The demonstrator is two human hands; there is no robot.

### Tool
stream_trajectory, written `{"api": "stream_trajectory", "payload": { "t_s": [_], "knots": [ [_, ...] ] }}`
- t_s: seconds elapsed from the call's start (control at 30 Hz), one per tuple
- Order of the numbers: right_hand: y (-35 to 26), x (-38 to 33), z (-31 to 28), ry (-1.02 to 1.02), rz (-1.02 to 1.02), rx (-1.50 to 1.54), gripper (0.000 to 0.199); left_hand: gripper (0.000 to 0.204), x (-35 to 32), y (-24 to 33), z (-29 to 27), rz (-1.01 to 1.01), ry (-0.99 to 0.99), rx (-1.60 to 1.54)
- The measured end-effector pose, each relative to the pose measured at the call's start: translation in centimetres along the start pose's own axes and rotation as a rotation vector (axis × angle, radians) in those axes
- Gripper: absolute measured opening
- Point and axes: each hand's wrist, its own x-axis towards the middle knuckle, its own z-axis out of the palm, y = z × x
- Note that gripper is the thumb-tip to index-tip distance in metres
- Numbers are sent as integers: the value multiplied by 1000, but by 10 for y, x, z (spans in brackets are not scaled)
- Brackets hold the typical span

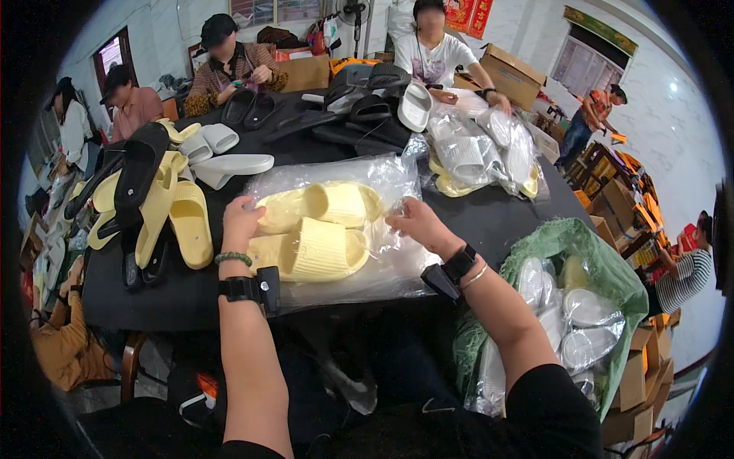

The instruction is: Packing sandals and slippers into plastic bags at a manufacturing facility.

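In front of me a pair of pale yellow slide slippers (330, 256) lies side by side, toes to the right, on clear plastic bags (336, 170) spread over the table. I cannot tell how far the toes reach into a bag. My left hand (241, 223) is closed at the heel end of the far slipper, its fingers partly hidden. Just beyond the toes, my right hand (419, 226) pinches the clear plastic with bent fingers. Both wrists carry black straps with small black boxes.
Loose yellow, black and white slides (191, 222) pile up at the left of the black table (306, 312). Bagged slippers (478, 153) lie at the back right. A green woven sack (631, 283) of bagged slippers stands at the right. Several people sit or stand around.
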Motion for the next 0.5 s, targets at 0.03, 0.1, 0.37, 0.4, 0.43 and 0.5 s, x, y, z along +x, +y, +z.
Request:
{"api": "stream_trajectory", "payload": {
  "t_s": [0.03, 0.1, 0.37, 0.4, 0.43, 0.5],
  "knots": [
    [-6, 0, 1, 78, -99, -171, 35, 50, 1, -5, -6, -36, 9, -32],
    [-7, 2, -12, 246, -299, -469, 38, 51, -2, 4, -8, -113, -5, -142],
    [26, 2, -30, 249, -148, -792, 33, 54, -5, 15, -1, -26, 33, -144],
    [26, 0, -28, 318, -206, -789, 33, 55, -6, 16, 2, 20, 62, -69],
    [17, -1, -30, 301, -190, -816, 33, 53, -11, 25, 4, 47, 60, -97],
    [6, 6, -28, 328, -239, -748, 33, 53, -15, 35, 3, 11, 72, -155]
  ]
}}
